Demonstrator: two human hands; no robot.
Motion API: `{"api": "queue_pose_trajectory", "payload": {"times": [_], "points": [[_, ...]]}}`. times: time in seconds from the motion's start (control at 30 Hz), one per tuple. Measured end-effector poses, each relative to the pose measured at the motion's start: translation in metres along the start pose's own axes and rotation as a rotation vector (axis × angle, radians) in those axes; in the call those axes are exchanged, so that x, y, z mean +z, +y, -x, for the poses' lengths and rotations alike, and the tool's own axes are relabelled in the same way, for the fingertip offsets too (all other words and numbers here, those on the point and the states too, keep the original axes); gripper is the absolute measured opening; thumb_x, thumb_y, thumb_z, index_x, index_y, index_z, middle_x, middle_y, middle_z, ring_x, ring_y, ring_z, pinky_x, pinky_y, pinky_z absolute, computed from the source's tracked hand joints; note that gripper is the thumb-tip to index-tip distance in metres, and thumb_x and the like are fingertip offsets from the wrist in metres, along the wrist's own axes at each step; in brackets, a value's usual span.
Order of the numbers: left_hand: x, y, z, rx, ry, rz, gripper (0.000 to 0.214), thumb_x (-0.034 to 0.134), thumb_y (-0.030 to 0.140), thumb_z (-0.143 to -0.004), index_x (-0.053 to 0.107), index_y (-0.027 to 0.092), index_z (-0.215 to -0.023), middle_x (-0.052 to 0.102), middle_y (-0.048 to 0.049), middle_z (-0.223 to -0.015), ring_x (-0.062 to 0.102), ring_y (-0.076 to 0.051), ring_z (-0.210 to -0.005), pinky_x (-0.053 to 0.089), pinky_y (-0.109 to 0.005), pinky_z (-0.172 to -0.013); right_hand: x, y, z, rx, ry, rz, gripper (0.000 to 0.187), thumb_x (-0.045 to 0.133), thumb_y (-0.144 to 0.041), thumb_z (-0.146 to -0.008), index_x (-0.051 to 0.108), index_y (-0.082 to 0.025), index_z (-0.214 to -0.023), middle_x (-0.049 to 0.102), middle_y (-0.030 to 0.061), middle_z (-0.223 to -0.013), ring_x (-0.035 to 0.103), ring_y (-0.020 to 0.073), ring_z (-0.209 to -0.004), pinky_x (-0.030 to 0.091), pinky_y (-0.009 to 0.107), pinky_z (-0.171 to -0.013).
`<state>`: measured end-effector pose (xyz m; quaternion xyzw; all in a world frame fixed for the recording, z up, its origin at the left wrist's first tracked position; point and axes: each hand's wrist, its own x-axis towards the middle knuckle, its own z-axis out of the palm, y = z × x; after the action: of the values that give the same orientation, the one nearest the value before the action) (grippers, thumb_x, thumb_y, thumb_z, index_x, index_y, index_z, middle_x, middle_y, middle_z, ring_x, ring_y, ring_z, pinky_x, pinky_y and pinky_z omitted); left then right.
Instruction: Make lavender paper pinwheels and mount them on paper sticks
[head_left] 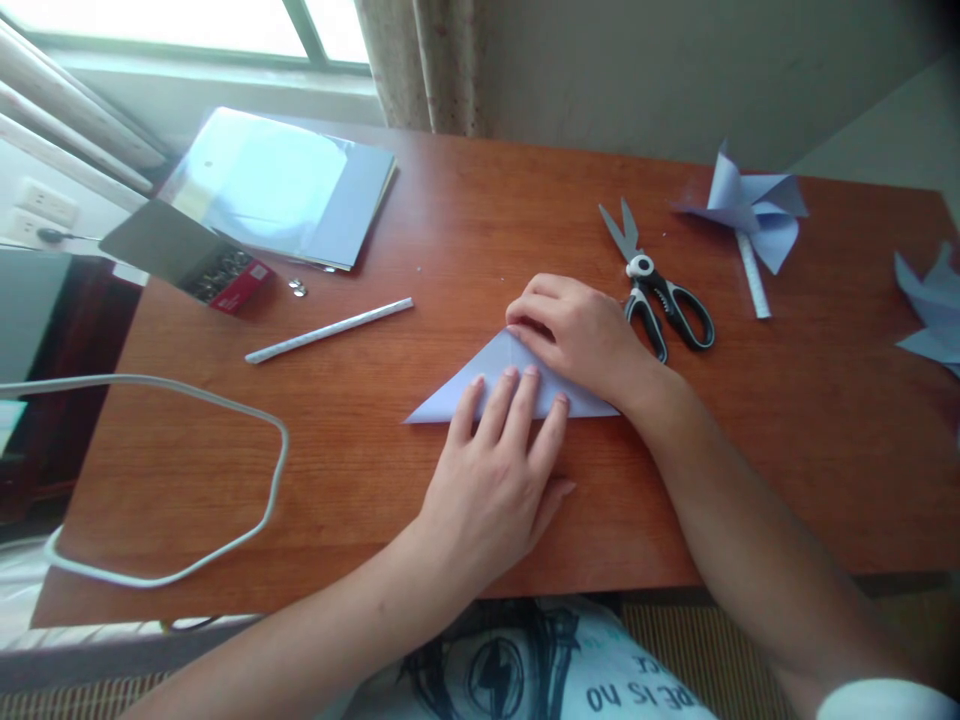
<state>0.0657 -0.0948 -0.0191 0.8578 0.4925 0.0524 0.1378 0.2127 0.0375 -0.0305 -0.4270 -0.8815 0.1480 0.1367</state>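
Note:
A sheet of white paper (487,378), folded into a triangle, lies on the table with its long edge toward me. My left hand (495,455) rests palm down on it, fingers spread over the lower middle and thumb out to the right. My right hand (589,335) is at the top corner, its fingers curled and closed on the paper there. Its palm and wrist hide much of the right slope. Just behind the right wrist lie black-and-white scissors (641,268), blades parted and pointing away. A rolled white paper stick (330,330) lies to the left.
At the back right is a paper pinwheel (750,205) on a paper stick; another folded paper piece (934,305) sits at the right edge. An open box of metal pins (229,275) and a stack of paper (277,185) occupy the back left. A white cable (281,450) loops over the wooden table (360,500).

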Motion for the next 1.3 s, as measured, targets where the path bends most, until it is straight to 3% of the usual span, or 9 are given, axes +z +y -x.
{"api": "queue_pose_trajectory", "payload": {"times": [0.6, 0.83, 1.13, 1.3], "points": [[0.001, -0.001, 0.000, 0.009, 0.015, -0.009, 0.067, 0.048, 0.051, -0.097, 0.043, 0.013, -0.152, 0.034, -0.0241, -0.161, 0.030, -0.041, -0.150, 0.023, -0.059, -0.121, 0.001, -0.004, -0.001, -0.004, -0.033, 0.075, 0.015, 0.054, -0.022, -0.100, 0.069, -0.019, -0.096, 0.067, 0.0060, -0.104, 0.060, 0.0220, -0.102, 0.041, 0.031, -0.072], [-0.005, -0.002, -0.004, 0.010, -0.011, -0.001, 0.069, 0.048, 0.053, -0.096, 0.043, 0.011, -0.151, 0.039, -0.0239, -0.158, 0.033, -0.041, -0.148, 0.021, -0.059, -0.122, 0.000, -0.011, 0.000, 0.070, -0.007, 0.084, 0.007, 0.061, -0.020, -0.096, 0.067, -0.021, -0.097, 0.069, 0.0036, -0.105, 0.061, 0.0213, -0.100, 0.039, 0.031, -0.067], [-0.011, -0.005, -0.012, 0.020, -0.017, -0.031, 0.070, 0.043, 0.050, -0.099, 0.046, -0.002, -0.145, 0.046, -0.0253, -0.153, 0.041, -0.039, -0.141, 0.032, -0.049, -0.118, 0.000, -0.014, -0.002, 0.099, -0.024, 0.034, 0.017, 0.054, -0.023, -0.100, 0.071, -0.021, -0.097, 0.071, 0.0048, -0.106, 0.062, 0.0217, -0.101, 0.039, 0.031, -0.068], [-0.012, -0.004, -0.018, -0.048, -0.007, -0.037, 0.077, 0.047, 0.056, -0.096, 0.045, -0.004, -0.144, 0.041, -0.0305, -0.154, 0.041, -0.043, -0.139, 0.038, -0.052, -0.112, -0.001, -0.013, -0.003, 0.111, -0.025, 0.023, 0.018, 0.055, -0.022, -0.099, 0.073, -0.021, -0.096, 0.071, 0.0053, -0.106, 0.063, 0.0220, -0.099, 0.039, 0.032, -0.068]]}}
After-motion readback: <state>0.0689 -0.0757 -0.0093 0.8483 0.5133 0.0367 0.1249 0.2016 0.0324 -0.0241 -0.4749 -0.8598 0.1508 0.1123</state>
